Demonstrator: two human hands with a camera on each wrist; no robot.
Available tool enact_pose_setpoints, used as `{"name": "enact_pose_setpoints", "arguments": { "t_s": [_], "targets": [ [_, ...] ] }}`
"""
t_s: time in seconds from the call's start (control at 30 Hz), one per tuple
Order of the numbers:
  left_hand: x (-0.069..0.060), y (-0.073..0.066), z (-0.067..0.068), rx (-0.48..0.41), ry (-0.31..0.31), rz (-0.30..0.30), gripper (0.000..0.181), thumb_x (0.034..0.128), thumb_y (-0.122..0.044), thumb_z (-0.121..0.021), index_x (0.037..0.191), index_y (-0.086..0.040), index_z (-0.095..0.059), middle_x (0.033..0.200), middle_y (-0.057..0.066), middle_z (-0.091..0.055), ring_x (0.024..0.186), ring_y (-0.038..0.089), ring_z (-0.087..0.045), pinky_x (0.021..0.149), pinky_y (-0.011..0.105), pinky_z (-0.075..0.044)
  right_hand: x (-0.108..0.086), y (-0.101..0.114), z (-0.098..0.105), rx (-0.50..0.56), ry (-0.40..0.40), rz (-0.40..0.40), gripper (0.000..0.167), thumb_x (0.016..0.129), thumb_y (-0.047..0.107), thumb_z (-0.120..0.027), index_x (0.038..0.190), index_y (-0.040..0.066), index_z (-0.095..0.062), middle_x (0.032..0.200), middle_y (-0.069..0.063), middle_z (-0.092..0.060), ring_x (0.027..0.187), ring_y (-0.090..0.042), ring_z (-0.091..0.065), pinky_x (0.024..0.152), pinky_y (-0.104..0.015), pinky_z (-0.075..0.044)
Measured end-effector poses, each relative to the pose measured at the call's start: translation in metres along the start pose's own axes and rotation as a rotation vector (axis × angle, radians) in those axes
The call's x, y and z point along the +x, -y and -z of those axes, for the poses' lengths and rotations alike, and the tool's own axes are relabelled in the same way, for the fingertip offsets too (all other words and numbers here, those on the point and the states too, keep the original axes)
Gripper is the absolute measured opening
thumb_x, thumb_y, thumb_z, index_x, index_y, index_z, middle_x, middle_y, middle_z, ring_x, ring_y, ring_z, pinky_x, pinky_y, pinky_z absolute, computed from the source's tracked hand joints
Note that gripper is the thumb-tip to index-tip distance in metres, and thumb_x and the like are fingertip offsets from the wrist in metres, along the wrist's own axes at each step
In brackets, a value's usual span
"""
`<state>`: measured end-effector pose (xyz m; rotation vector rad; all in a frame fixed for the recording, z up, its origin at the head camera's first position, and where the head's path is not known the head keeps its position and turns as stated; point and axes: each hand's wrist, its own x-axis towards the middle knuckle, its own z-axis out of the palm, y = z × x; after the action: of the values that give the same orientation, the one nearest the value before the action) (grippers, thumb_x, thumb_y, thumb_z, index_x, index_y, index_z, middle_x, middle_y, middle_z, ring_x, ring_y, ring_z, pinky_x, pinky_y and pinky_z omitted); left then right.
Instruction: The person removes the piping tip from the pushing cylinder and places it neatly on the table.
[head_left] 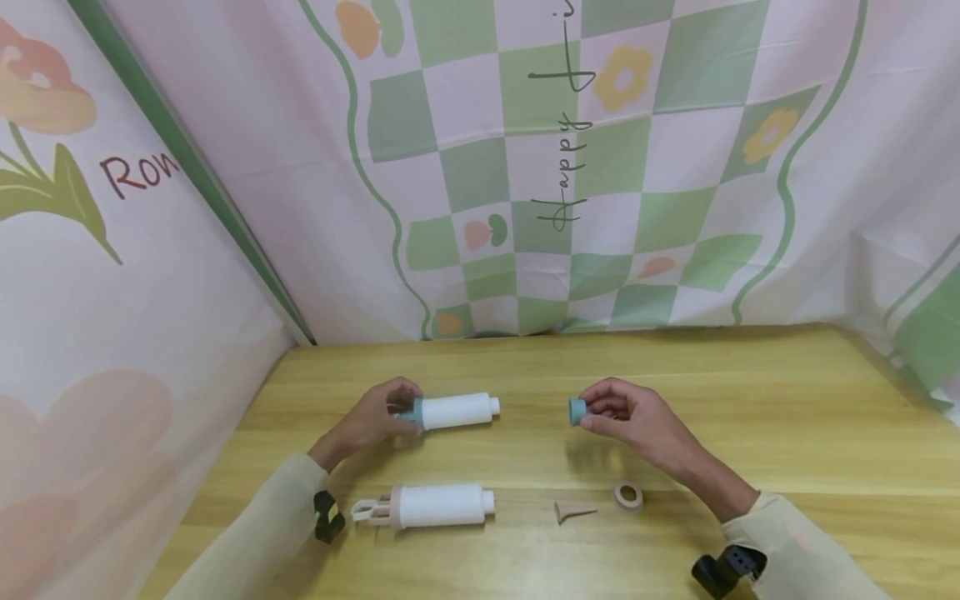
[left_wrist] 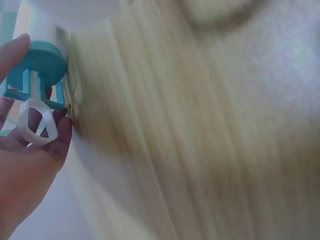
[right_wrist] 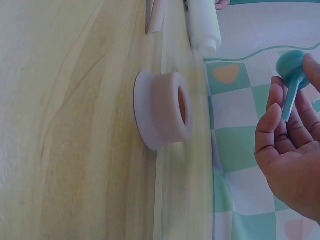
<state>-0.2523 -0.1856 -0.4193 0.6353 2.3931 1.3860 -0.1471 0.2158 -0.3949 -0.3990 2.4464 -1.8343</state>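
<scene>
My left hand (head_left: 369, 421) grips the teal end piece (left_wrist: 47, 60) of a white cylinder (head_left: 456, 411), which lies sideways with its narrow tip pointing right. From that teal end a white loop handle (left_wrist: 37, 125) sticks out towards the palm. To the right, apart from the cylinder, my right hand (head_left: 641, 421) pinches a small teal round cap (head_left: 577, 412) between thumb and fingers. The right wrist view shows a slim teal stem (right_wrist: 290, 100) extending from it towards the palm.
Nearer me lies a second white cylinder (head_left: 441, 506) with a beige-pink end and loop handle. Right of it are a pinkish spike-shaped piece (head_left: 573, 511) and a pinkish flanged ring (head_left: 618, 498). Patterned cloth (head_left: 540, 275) hangs behind the wooden table (head_left: 712, 358).
</scene>
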Motion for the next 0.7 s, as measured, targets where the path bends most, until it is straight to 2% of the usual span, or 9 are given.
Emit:
{"name": "enact_pose_setpoints", "arguments": {
  "t_s": [0.3, 0.5, 0.7],
  "targets": [
    [-0.005, -0.003, 0.005, -0.045, -0.007, -0.002, 0.055, 0.0822, -0.007, -0.082, 0.128, 0.002, -0.054, 0.123, 0.017, -0.061, 0.116, 0.037, -0.056, 0.1, 0.049, -0.047, -0.001, 0.003, 0.0, 0.004, 0.004, 0.005, 0.032, 0.095, 0.015, -0.07, 0.119, -0.005, -0.06, 0.102, -0.014, -0.067, 0.092, -0.024, -0.067, 0.081, -0.039, -0.057],
    [-0.007, -0.004, 0.011, -0.058, -0.05, -0.006, 0.058, 0.0851, -0.01, -0.08, 0.134, 0.002, -0.051, 0.133, 0.026, -0.056, 0.124, 0.042, -0.051, 0.103, 0.056, -0.042, -0.002, 0.004, -0.001, 0.003, 0.004, 0.013, 0.031, 0.096, 0.013, -0.069, 0.119, -0.005, -0.06, 0.102, -0.014, -0.067, 0.092, -0.023, -0.067, 0.081, -0.037, -0.057],
    [-0.009, -0.008, 0.014, -0.071, -0.077, 0.009, 0.061, 0.0862, -0.015, -0.08, 0.137, -0.001, -0.05, 0.136, 0.026, -0.054, 0.127, 0.042, -0.049, 0.102, 0.056, -0.043, -0.003, 0.004, -0.001, 0.0, 0.002, 0.013, 0.032, 0.096, 0.014, -0.069, 0.119, -0.005, -0.06, 0.102, -0.014, -0.067, 0.092, -0.024, -0.067, 0.08, -0.037, -0.058]
  ]
}}
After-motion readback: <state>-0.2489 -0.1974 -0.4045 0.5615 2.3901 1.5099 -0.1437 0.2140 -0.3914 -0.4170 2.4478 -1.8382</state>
